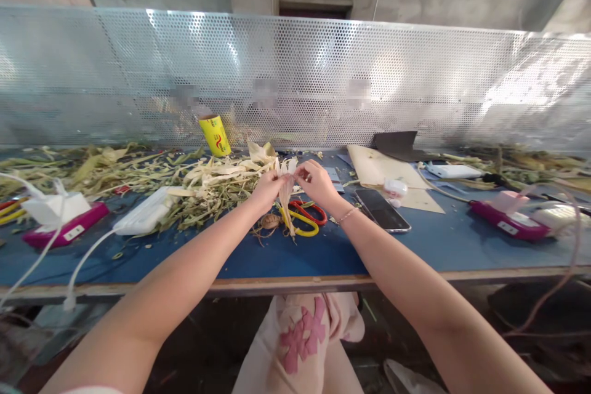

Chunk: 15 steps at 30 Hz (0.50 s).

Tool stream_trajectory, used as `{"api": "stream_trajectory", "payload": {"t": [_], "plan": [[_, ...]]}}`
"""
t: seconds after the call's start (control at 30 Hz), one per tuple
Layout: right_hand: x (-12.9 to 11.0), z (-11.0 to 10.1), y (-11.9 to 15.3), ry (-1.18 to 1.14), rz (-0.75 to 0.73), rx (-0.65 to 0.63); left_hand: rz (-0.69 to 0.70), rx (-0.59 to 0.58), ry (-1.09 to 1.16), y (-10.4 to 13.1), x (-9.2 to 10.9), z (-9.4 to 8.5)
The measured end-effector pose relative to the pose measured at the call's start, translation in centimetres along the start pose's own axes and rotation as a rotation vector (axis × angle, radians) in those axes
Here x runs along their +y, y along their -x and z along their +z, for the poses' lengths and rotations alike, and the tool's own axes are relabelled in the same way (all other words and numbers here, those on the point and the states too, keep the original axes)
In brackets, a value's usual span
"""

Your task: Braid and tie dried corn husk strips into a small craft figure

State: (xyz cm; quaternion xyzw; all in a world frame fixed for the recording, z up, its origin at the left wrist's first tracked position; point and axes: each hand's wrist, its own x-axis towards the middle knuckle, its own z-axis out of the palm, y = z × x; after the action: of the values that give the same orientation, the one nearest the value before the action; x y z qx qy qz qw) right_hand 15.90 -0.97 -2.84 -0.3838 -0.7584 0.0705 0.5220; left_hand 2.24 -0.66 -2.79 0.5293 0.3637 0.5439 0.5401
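Note:
Over the blue table, my left hand (268, 189) and my right hand (318, 180) meet with their fingers pinched together. Between them is a pale, dry corn husk (286, 188), its upper end split into pointed flaps and its lower end hanging down narrow. Both hands grip it near the top. Just below lie scissors (306, 231) with red and yellow handles, partly behind the husk. A small brown round object (270, 221) with stringy bits rests beside them. To the left of my left hand spreads a heap of husk strips and dried plant scraps (207, 191).
A yellow cardboard tube (215, 135) stands at the back. Left are a white power bank (146, 212) and a purple power strip (69, 231). A phone (382, 209) and beige sheets (385, 166) lie right, with another purple strip (508, 218). Behind rises a perforated metal screen (295, 55).

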Motion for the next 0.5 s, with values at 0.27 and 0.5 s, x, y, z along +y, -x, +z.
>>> {"api": "stream_trajectory", "payload": {"t": [0.27,0.5], "plan": [[0.6,-0.3,-0.3,0.031,0.049,0.0,-0.011,0.174,0.06,-0.8,0.3,-0.4],[1.3,-1.2,-0.5,0.118,0.127,-0.016,0.045,0.276,0.047,-1.9,-0.3,-1.5]]}}
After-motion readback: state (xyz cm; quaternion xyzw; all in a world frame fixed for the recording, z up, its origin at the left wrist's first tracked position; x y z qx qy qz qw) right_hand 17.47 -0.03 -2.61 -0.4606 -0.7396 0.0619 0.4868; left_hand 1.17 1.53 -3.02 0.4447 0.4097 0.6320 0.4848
